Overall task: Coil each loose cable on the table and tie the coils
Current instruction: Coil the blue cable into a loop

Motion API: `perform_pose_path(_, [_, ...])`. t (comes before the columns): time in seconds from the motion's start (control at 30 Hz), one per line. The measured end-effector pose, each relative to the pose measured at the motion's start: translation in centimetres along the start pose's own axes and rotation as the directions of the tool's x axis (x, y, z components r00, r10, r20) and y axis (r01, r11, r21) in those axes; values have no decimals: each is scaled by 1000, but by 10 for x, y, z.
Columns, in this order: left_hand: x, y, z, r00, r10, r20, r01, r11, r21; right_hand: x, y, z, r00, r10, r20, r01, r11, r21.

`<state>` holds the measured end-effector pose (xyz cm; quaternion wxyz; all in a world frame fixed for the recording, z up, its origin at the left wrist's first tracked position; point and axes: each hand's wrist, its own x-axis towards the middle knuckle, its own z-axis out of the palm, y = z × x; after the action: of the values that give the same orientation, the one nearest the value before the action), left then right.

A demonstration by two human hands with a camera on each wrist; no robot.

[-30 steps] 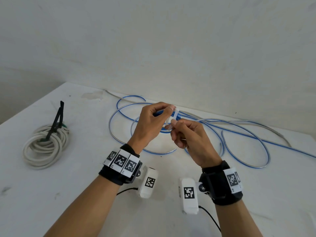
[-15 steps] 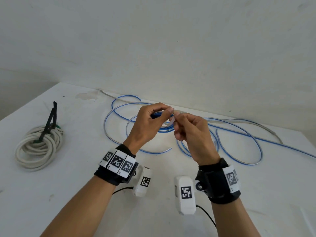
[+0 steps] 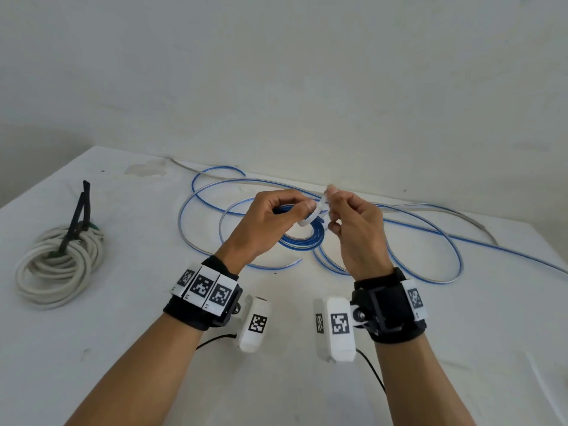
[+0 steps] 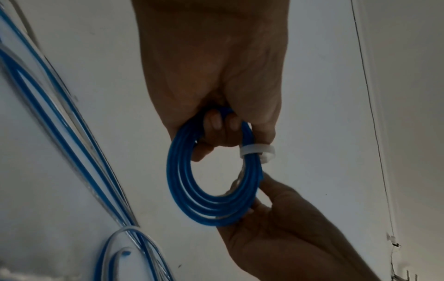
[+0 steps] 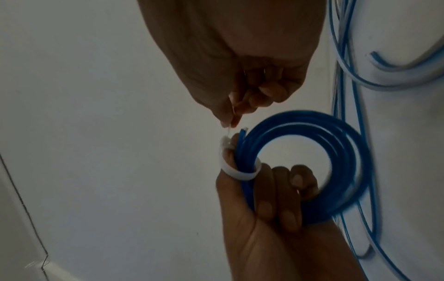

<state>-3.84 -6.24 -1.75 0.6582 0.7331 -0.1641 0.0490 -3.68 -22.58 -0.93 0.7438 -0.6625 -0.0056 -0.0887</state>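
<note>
Several turns of blue cable (image 4: 211, 190) are gathered into a small coil held up in the air at the middle of the head view, above the desk (image 3: 276, 379), and a white tie (image 4: 257, 152) is already looped round one side of the bundle. The left hand (image 3: 264, 222) has its fingers curled through the ring and its thumb pressed along the outside, a grip that clamps the turns together so they cannot spring apart while the tie is worked; in the right wrist view the loop of the tie (image 5: 240, 172) seems to pass over the thumb tip as well as the cable, though that is hard to be sure of. The right hand (image 3: 356, 229) pinches the thin free tail of the tie (image 5: 228, 131) between thumb and fingertip just above the coil, a hold that suits pulling the tail through to draw the loop snug. The loop looks slack, so I judge the tying of this coil unfinished. Behind the hands, across the centre and right of the head view, long loose loops of blue and silvery cable (image 3: 430, 241) sprawl over the desk toward the wall (image 3: 276, 72), presumably waiting to be wound. At the left of that view a white coil (image 3: 58, 272) lies flat on the desk, bound by a dark tie (image 3: 76, 222) whose ends stick up, seemingly finished and set aside out of the way.
</note>
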Motion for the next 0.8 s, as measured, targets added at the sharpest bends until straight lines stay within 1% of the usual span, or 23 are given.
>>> perform_pose_path(0.1, [-1,1,6,997,-16,78,20,998,-57,12,-1,-14,985,-2,-173,14,998,69])
perform_pose_path(0.17, [-2,2,13,994,-41,101,48,996,-71,13,1,-18,974,9,-228,14,995,100])
perform_pose_path(0.2, [-3,3,16,993,-59,104,67,995,-75,12,2,-17,974,36,-224,-3,989,147])
perform_pose_path(0.23, [-3,3,18,992,-78,100,87,993,-84,11,3,-16,980,78,-185,-41,979,198])
perform_pose_path(0.27, [-3,3,20,992,-95,87,103,990,-94,9,2,-14,986,128,-106,-102,969,223])
perform_pose_path(0.3, [-3,3,19,992,-105,68,112,988,-106,7,2,-11,986,167,-5,-162,965,204])
perform_pose_path(0.33, [-3,3,18,993,-107,49,112,987,-118,6,1,-10,981,173,84,-185,970,161])
perform_pose_path(0.37, [-3,4,16,993,-108,36,112,986,-125,5,0,-9,980,148,135,-165,978,127])
perform_pose_path(0.4, [-2,4,15,993,-112,35,115,985,-125,4,-1,-8,984,110,142,-126,986,112])
perform_pose_path(0.5, [-4,5,14,987,-147,68,154,981,-117,5,-1,-10,998,6,70,-11,998,64])
perform_pose_path(0.63, [-5,5,20,979,-177,103,189,975,-114,6,8,-13,997,-71,1,71,997,-15])
perform_pose_path(0.7, [-6,4,24,979,-182,91,193,972,-133,7,13,-11,994,-96,-44,94,994,-55])
perform_pose_path(0.8, [-6,2,26,978,-204,32,207,967,-146,7,17,-8,989,-128,-73,124,991,-58])
